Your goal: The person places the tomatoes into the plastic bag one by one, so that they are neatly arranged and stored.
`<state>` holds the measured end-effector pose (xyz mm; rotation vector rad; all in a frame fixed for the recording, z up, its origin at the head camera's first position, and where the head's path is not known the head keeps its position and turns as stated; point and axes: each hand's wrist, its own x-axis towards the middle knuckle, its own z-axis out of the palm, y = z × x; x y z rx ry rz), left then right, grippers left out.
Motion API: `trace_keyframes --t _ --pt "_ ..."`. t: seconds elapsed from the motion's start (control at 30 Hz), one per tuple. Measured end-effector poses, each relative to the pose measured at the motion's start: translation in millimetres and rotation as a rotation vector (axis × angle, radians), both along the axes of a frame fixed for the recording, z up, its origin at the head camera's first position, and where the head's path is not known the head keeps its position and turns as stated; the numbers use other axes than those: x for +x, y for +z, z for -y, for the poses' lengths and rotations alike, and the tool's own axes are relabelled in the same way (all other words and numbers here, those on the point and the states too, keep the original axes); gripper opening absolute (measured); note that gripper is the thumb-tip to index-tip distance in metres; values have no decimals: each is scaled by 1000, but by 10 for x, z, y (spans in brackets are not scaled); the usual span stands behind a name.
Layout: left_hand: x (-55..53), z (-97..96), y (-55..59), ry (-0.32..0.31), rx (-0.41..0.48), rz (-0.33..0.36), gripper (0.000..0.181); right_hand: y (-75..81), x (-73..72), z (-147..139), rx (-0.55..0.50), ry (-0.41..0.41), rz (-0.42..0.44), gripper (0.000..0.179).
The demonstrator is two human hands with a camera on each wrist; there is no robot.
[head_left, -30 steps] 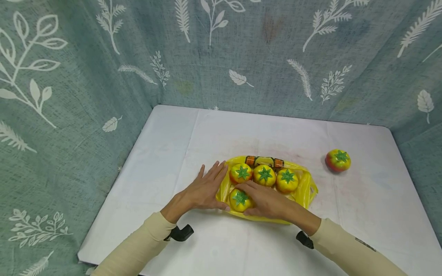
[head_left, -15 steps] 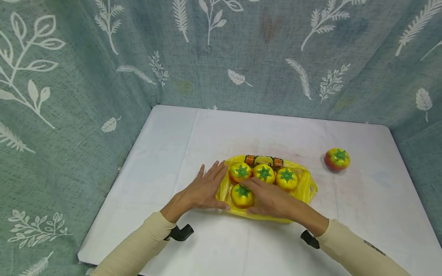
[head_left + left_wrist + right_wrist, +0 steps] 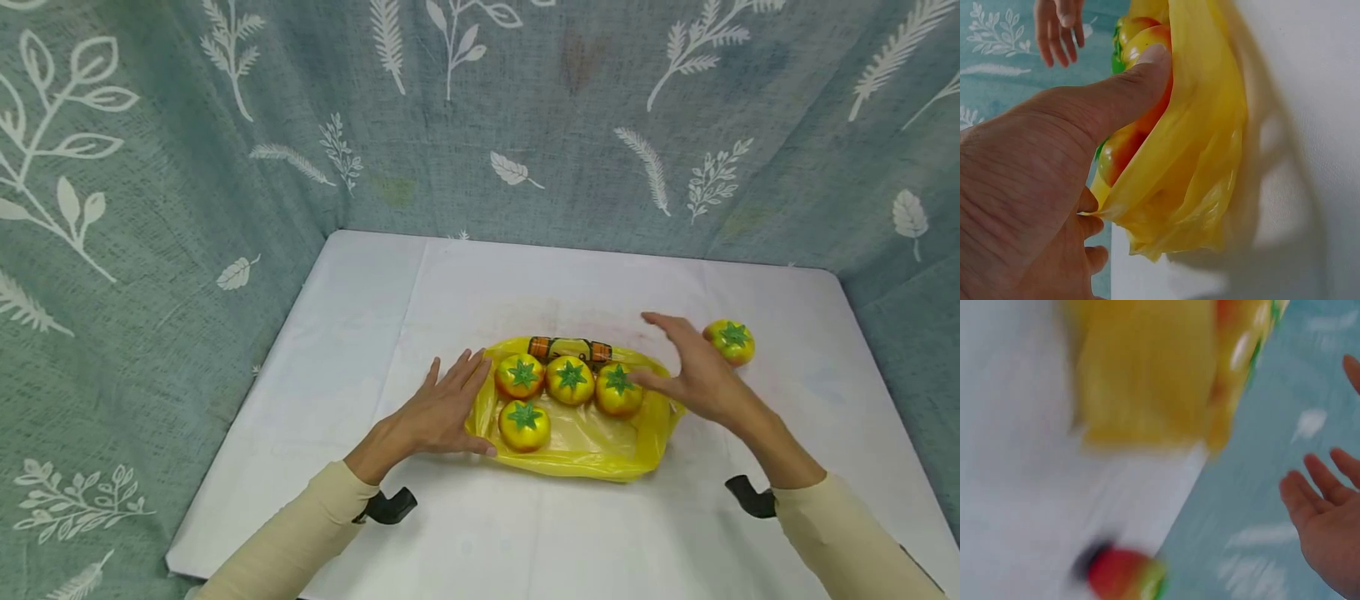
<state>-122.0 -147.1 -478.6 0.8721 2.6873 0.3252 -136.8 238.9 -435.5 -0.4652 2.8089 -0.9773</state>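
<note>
A yellow plastic bag (image 3: pixel 585 462) lies opened out on the table, its mouth facing up. Several glossy yellow-and-red toy fruits with green star-shaped tops sit inside: three in a back row, including the middle fruit (image 3: pixel 570 381), and one front-left fruit (image 3: pixel 524 426). My left hand (image 3: pixel 438 417) rests along the bag's left end with fingers straight and spread; in the left wrist view its thumb (image 3: pixel 1129 94) lies across the bag's edge by the fruits. Fingers apart and holding nothing, my right hand (image 3: pixel 701 375) is over the bag's right end, near a loose fruit (image 3: pixel 731 342).
The white-covered table (image 3: pixel 375 317) runs back to a grey-green curtain (image 3: pixel 450 167) with white leaf prints, which also hangs along the left. A dark printed panel with orange patches (image 3: pixel 570 349) shows on the bag's back edge.
My right hand has let go of the front-left fruit inside the bag and moved right and back toward the loose fruit. The left hand has stayed in place.
</note>
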Motion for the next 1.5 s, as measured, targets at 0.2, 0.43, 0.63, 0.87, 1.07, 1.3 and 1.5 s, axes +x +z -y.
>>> trace_keyframes --t 0.2,0.43,0.63,0.87,1.07,1.3,1.5 --pt "1 20 -12 8 5 8 130 -103 -196 -629 -35 -251 21 110" --pt "-2 27 -9 7 15 14 129 -327 -218 -994 -52 -322 85 115" --pt "-6 28 2 -2 5 13 128 -496 -248 -1064 -28 -344 160 115" --pt "-8 18 -7 -5 2 18 127 -596 -302 -1076 -24 -360 183 110" --pt "-9 16 -19 -5 -9 5 129 -622 -318 -1062 11 -397 192 98" --pt "-15 9 -18 3 -25 3 126 -606 -309 -1059 42 -392 200 95" --pt "-14 -7 -9 -4 -19 2 125 -523 -259 -985 38 -353 185 96"
